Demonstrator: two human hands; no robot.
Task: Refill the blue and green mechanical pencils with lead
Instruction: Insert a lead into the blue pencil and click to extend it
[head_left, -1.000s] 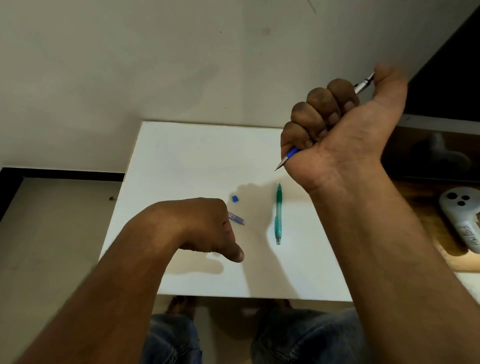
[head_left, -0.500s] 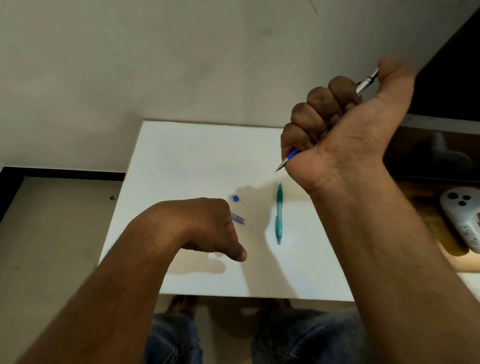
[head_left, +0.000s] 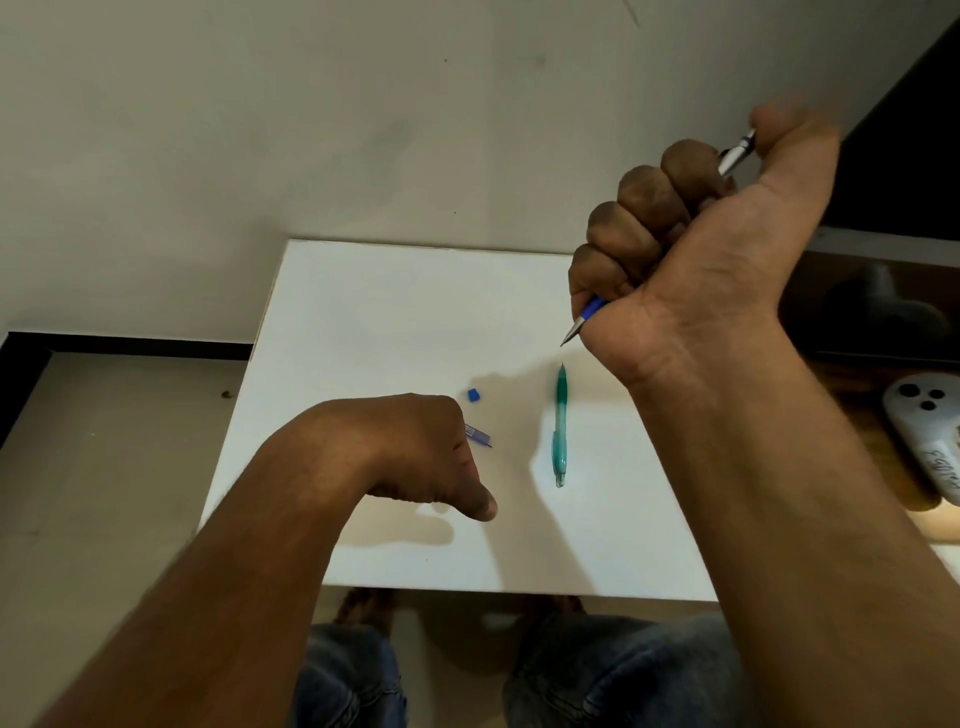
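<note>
Blue pencil (head_left: 591, 310): diagonal, tip down-left.
Right hand (head_left: 701, 260): fisted round it.
Green pencil (head_left: 560, 426): flat, tip away.
Left hand (head_left: 415, 452): curled, hold unclear.

Blue pencil (head_left: 592, 310) is fisted in right grip (head_left: 691, 249), tip down-left; green pencil (head_left: 560, 426) is laid on counter (head_left: 374, 322); lead tube (head_left: 479, 435) is held in left grip (head_left: 415, 447).

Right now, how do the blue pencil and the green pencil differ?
The blue pencil is gripped in the right hand, above the table; the green pencil lies loose on it. The blue pencil slants, tip down; the green pencil lies flat, tip away from the person. The blue pencil's tip is silver; the green pencil's is green. Both are slim and pointed.
</note>
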